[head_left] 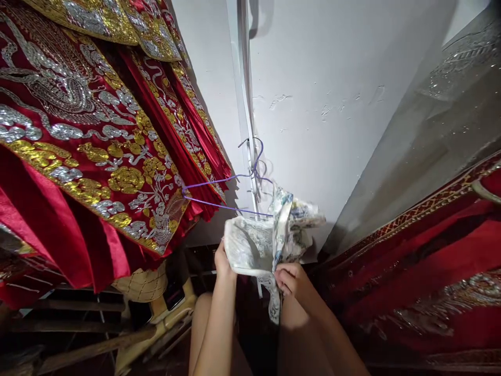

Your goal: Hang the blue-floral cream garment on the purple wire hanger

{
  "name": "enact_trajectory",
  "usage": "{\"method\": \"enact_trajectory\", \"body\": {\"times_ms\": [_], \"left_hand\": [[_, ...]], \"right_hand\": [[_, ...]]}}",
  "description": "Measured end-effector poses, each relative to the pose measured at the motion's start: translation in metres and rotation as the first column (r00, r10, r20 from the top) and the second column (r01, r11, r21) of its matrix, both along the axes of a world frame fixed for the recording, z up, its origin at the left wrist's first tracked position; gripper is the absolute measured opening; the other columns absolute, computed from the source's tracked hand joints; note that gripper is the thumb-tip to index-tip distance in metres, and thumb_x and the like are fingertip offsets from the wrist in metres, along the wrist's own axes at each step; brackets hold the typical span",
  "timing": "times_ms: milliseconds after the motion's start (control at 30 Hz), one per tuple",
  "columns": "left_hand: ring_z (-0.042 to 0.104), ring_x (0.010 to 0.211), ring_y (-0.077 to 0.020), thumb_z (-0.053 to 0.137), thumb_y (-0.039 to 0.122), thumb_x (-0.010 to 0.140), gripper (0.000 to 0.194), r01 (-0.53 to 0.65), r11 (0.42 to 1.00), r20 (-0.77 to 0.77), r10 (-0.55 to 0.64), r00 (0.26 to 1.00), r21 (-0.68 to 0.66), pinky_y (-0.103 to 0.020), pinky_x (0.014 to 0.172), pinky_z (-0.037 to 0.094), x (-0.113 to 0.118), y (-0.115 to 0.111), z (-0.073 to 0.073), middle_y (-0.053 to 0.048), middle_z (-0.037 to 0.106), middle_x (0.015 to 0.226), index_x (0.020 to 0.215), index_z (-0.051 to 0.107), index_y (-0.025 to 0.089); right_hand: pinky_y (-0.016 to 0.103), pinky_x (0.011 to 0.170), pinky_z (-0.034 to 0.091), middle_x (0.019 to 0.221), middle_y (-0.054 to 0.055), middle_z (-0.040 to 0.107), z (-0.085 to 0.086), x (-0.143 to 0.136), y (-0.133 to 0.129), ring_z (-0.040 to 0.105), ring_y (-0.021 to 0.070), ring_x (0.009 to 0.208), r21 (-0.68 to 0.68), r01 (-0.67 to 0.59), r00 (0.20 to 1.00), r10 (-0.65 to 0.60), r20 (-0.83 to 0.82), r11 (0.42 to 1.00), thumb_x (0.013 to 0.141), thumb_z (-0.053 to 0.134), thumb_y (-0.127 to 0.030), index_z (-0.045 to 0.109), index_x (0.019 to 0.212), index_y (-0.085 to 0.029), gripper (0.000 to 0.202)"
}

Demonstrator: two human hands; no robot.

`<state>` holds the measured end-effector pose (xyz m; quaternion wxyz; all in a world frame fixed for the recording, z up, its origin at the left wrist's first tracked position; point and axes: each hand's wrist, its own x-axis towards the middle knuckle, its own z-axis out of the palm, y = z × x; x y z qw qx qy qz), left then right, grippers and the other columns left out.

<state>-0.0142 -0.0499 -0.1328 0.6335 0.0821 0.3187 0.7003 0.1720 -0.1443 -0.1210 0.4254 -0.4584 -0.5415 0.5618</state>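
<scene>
A purple wire hanger (219, 183) hangs by its hook on a metal strip at the wall. Its right arm runs into a pale garment (252, 243) with a grey and blue floral print; the left arm of the hanger is bare. My left hand (223, 261) holds the garment's left edge, with its fingers mostly hidden behind the cloth. On the other side, my right hand (288, 278) pinches the garment's lower right part between closed fingers. A narrow patterned strip of the cloth dangles below, between my hands.
Red costumes with gold and silver sequins (127, 180) hang at the left. Below them are a wooden chair (156, 329) and a woven bag (143, 284). More red fabric (430, 271) is at the right, beside a grey reflective panel (415, 130).
</scene>
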Motion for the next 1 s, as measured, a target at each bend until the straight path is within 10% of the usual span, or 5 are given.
{"method": "enact_trajectory", "body": {"times_ms": [233, 433, 567, 833, 1000], "left_hand": [[0.055, 0.069, -0.0139, 0.068, 0.040, 0.085, 0.023, 0.286, 0.893, -0.392, -0.139, 0.909, 0.348, -0.025, 0.072, 0.047, 0.040, -0.054, 0.056, 0.001, 0.056, 0.075, 0.084, 0.059, 0.019], [0.057, 0.097, -0.0239, 0.046, 0.031, 0.102, 0.025, 0.786, 0.590, -0.982, 0.075, 0.174, 0.185, -0.035, 0.093, 0.043, 0.053, -0.096, 0.089, -0.008, 0.065, 0.094, 0.093, 0.067, 0.021], [0.058, 0.111, -0.0254, 0.050, 0.031, 0.100, 0.024, 0.699, 0.674, -0.971, 0.180, 0.157, 0.238, -0.035, 0.099, 0.042, 0.026, -0.086, 0.106, -0.009, 0.066, 0.112, 0.118, 0.064, 0.023], [0.048, 0.068, -0.0165, 0.035, 0.053, 0.101, 0.050, 0.880, 0.444, -0.981, -0.157, -0.110, -0.169, -0.026, 0.065, 0.039, -0.011, -0.069, 0.070, 0.000, 0.050, 0.069, 0.070, 0.054, 0.018], [0.042, 0.058, -0.0136, 0.064, 0.052, 0.083, 0.045, 0.601, 0.605, -0.809, -0.129, -0.574, -0.523, -0.026, 0.059, 0.032, -0.053, -0.067, 0.062, 0.003, 0.042, 0.058, 0.059, 0.047, 0.018]], "right_hand": [[0.032, 0.060, 0.044, 0.066, 0.004, 0.061, 0.001, 0.010, 0.021, 0.056, 0.0204, 0.064, -0.003, 0.193, 0.973, -0.192, -0.126, 0.981, 0.081, 0.057, -0.069, 0.066, 0.074, -0.021, 0.050], [0.036, 0.071, 0.053, 0.064, 0.005, 0.061, 0.011, -0.001, 0.030, 0.066, 0.0252, 0.076, -0.274, -0.111, 0.903, -0.018, -0.429, 0.955, 0.076, 0.050, -0.088, 0.067, 0.073, -0.020, 0.070], [0.034, 0.075, 0.052, 0.078, 0.005, 0.069, 0.022, 0.000, 0.028, 0.067, 0.0236, 0.082, -0.250, -0.187, 0.859, 0.035, -0.511, 0.950, 0.070, 0.076, -0.066, 0.069, 0.083, -0.020, 0.049], [0.026, 0.063, 0.046, 0.074, 0.000, 0.067, 0.083, 0.030, 0.033, 0.059, 0.0157, 0.066, -0.084, -0.523, 0.852, 0.516, -0.090, 0.848, 0.063, 0.084, -0.030, 0.071, 0.082, -0.015, 0.028], [0.025, 0.066, 0.046, 0.080, 0.001, 0.065, 0.097, 0.055, 0.073, 0.060, 0.0174, 0.074, 0.258, -0.252, 0.958, 0.202, 0.204, 0.933, 0.074, 0.071, -0.023, 0.070, 0.081, -0.018, 0.009]]}}
